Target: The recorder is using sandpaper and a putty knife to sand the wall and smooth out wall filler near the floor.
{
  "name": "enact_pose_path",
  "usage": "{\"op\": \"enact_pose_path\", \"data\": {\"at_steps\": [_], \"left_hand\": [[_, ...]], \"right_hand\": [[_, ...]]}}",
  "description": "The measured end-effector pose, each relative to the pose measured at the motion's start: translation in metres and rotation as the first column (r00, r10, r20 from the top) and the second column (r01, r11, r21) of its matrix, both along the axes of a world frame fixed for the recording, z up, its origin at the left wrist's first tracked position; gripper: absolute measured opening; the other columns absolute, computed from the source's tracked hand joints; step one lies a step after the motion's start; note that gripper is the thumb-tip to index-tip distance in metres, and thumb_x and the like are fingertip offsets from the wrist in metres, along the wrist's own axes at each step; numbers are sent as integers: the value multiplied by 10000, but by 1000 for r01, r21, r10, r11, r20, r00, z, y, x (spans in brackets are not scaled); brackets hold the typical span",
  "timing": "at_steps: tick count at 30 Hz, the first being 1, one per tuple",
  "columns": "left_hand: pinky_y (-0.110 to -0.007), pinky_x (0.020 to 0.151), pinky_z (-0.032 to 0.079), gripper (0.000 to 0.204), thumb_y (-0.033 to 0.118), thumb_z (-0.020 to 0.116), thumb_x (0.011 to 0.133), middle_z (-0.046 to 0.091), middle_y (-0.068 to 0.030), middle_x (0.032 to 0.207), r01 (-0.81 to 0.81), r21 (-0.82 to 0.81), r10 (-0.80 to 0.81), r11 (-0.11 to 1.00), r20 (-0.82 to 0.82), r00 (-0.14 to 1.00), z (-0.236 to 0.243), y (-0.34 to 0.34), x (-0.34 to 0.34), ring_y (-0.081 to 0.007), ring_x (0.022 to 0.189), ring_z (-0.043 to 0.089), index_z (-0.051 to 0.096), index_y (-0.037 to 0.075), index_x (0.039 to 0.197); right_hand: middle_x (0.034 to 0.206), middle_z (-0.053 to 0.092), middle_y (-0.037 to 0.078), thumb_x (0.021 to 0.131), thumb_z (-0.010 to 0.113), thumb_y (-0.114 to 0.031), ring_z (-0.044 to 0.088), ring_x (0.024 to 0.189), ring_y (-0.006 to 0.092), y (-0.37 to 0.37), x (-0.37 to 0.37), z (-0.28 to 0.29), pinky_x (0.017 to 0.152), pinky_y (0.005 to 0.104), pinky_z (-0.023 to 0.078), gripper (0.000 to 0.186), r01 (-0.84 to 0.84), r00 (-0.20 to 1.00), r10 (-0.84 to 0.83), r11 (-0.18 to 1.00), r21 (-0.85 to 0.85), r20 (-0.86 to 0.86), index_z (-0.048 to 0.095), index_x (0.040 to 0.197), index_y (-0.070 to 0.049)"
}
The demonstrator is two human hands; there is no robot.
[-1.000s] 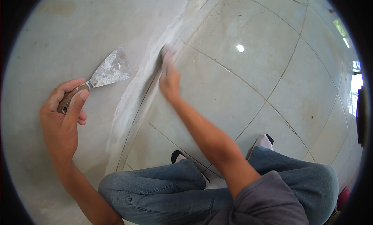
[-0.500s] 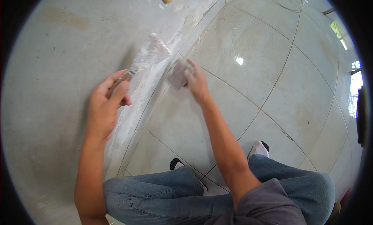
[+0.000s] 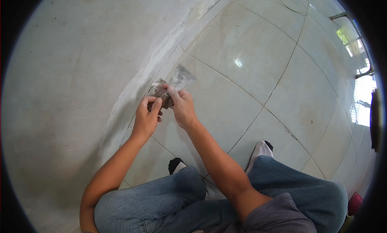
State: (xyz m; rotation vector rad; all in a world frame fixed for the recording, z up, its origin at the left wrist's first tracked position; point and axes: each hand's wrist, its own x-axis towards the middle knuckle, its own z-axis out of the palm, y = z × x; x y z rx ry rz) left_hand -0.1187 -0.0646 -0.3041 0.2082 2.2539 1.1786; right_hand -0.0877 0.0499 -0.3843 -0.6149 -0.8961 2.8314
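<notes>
Holding the scraper (image 3: 182, 76) and a dusty flat piece (image 3: 155, 89) together

Both tools sit close together near the wall base, the scraper's blade over the floor tiles (image 3: 225, 102). The left hand (image 3: 146, 117) and right hand (image 3: 185, 111) are closed, pinching these pieces; overlapping fingers hide which hand grips which. Half a second earlier, the hands are apart and the blade is before the wall (image 3: 72, 92). A thin cord (image 3: 292, 10) lies beyond; jeans-clad legs (image 3: 157, 198) bend below.
</notes>
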Motion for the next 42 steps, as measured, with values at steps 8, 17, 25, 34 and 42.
{"op": "enact_pose_path", "data": {"at_steps": [8,17,25,34,42], "left_hand": [[-362,885,504,537,505,483,1006,616,-98,1172,-352,334,95,874,592,800,-17,-10,-14,-180,1020,602,521,62,1307],[-347,828,571,457,355,560,1004,647,-110,1149,-319,190,236,928,362,902,-30,-13,-30,-211,972,659,538,-10,1278],[-350,838,569,425,329,592,988,660,-107,1063,-234,79,201,969,303,932,-16,-16,-30,-181,934,659,605,-58,1163],[-328,832,549,369,309,604,985,674,-55,941,-147,21,132,989,331,934,-22,-30,-38,-121,848,639,658,-46,1065],[-306,802,528,376,318,597,994,662,-36,895,-128,36,104,991,382,918,-28,-33,-45,-103,809,612,663,-50,1037]], "right_hand": [[870,638,48,1007,543,-317,580,806,150,24,-5,-1,758,316,464,313,-223,975,220,970,101,37,635,1050,-22],[959,671,95,1021,490,-321,612,778,150,90,-31,-33,747,323,485,336,-18,989,-40,927,376,145,633,1056,-20],[642,586,79,1013,480,-224,550,515,151,257,-160,-53,463,319,445,339,199,904,-373,799,568,207,622,803,1],[591,602,124,954,551,-335,588,474,233,314,-226,-49,487,379,465,484,9,852,-405,645,764,331,627,666,46],[619,535,57,976,575,-277,482,467,153,331,-231,-75,446,320,424,358,29,862,-358,742,670,359,543,717,-31]]}}
